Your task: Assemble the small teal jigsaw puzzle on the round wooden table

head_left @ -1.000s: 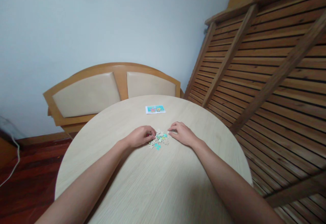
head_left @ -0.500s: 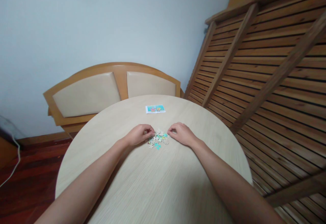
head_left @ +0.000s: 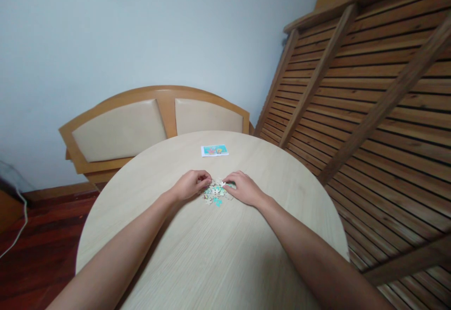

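Note:
A small heap of jigsaw puzzle pieces (head_left: 217,201), some pale grey and some turquoise, lies on the round wooden table (head_left: 197,253). My left hand (head_left: 192,184) is at the heap's left edge, thumb and forefinger pinched together. Whatever sits between those fingertips is too small to make out. From the right, my right hand (head_left: 244,188) reaches over the heap. Its thumb and fingers close around a pale puzzle piece (head_left: 222,183) at the upper right of the heap. The fingers hide part of the pieces beneath.
Beyond the heap lies a picture card (head_left: 215,150) with colourful cartoon figures on turquoise. A padded wooden headboard (head_left: 120,131) stands against the wall behind the table. On the right leans a large slatted wooden frame (head_left: 352,98). A white cable (head_left: 25,216) hangs at the far left.
My right hand has moved left onto the heap, and its fingers now close around a pale puzzle piece. My left hand has shifted slightly up and left, still pinched.

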The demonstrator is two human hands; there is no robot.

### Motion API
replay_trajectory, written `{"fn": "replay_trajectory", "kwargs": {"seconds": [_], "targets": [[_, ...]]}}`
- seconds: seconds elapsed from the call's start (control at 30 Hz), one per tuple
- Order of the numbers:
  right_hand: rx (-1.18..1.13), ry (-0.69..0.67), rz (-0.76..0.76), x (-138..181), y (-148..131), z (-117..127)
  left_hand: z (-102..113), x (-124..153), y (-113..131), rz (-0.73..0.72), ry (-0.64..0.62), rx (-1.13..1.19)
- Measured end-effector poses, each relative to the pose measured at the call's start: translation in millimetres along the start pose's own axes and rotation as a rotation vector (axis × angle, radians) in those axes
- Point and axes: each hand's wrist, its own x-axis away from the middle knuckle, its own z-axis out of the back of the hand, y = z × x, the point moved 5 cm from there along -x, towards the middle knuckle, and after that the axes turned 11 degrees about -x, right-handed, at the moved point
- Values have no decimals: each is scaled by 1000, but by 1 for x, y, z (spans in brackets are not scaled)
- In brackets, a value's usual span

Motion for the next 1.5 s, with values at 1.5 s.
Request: {"fn": "replay_trajectory", "kwargs": {"seconds": [1.5], "targets": [[91,53,-126,3,22,14,10,4,-26,-46,53,-436]]}}
